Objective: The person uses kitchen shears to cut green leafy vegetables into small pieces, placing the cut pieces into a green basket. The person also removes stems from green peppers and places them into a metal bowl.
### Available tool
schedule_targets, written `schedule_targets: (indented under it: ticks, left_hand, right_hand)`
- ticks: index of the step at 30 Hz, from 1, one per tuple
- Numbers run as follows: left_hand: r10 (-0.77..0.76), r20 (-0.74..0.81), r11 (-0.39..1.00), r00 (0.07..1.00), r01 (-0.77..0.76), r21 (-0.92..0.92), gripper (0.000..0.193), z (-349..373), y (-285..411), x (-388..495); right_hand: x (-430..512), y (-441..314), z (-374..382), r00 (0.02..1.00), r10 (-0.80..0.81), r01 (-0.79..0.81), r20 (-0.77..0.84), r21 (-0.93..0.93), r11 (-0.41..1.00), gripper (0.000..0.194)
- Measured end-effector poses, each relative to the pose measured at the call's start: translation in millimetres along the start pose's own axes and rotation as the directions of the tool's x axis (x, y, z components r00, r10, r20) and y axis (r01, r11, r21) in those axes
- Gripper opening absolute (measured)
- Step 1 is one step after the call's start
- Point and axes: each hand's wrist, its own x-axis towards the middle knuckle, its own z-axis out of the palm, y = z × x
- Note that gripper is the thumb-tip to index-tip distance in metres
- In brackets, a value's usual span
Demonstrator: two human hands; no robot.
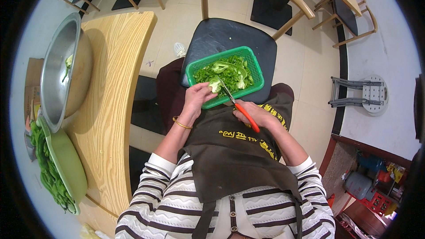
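Observation:
My left hand (pixel 197 97) pinches a piece of green pepper (pixel 215 85) over the near left part of a green plastic basket (pixel 257 60). Red-handled scissors (pixel 246 117) are in my right hand (pixel 254 114), with their blades pointing up and left to that piece. Cut green pepper (pixel 201 74) fills the basket, and larger split pepper pieces (pixel 244 73) lie on top. The basket stands on the black seat of a wooden chair (pixel 229 30), between my knees. Whether the blades are closed on the pepper is hard to tell.
On the wooden table (pixel 113 73) at left stand a large steel bowl (pixel 53 83) with a pepper scrap inside and a light green basin (pixel 66 162) full of whole green peppers (pixel 49 172). A folded stool (pixel 375 95) leans at the right wall. Other chairs stand beyond.

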Motion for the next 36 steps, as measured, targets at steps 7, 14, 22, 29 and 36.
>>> schedule_targets:
  ticks: [7, 14, 22, 29, 36]
  left_hand:
    - [-0.003, 0.016, 0.995, 1.0, 0.001, 0.103, 0.022, 2, 4, -1]
    - [-0.057, 0.023, 0.992, 0.998, 0.054, 0.116, 0.021, -8, 4, 10]
    - [-0.019, -0.058, 1.0, 0.998, 0.02, 0.009, 0.022, -6, 2, 9]
    - [-0.007, 0.001, 0.999, 1.0, 0.007, 0.05, 0.016, 1, 1, 3]
    - [-0.025, -0.016, 0.997, 1.0, 0.026, 0.07, 0.015, 3, 6, 8]
  right_hand:
    - [4, -3, 7, 0.994, -0.021, 0.024, -0.105, 0.025, 0.999, 0.027]
    - [7, 3, 19, 0.975, -0.039, 0.032, -0.217, -0.038, 0.999, 0.023]
    - [0, 5, 5, 0.999, 0.035, -0.035, -0.031, -0.02, 0.999, 0.028]
    - [3, -11, 4, 0.999, 0.026, -0.028, -0.037, -0.042, 0.999, 0.032]
    - [8, -5, 24, 0.975, 0.007, -0.009, -0.223, -0.008, 1.0, 0.024]
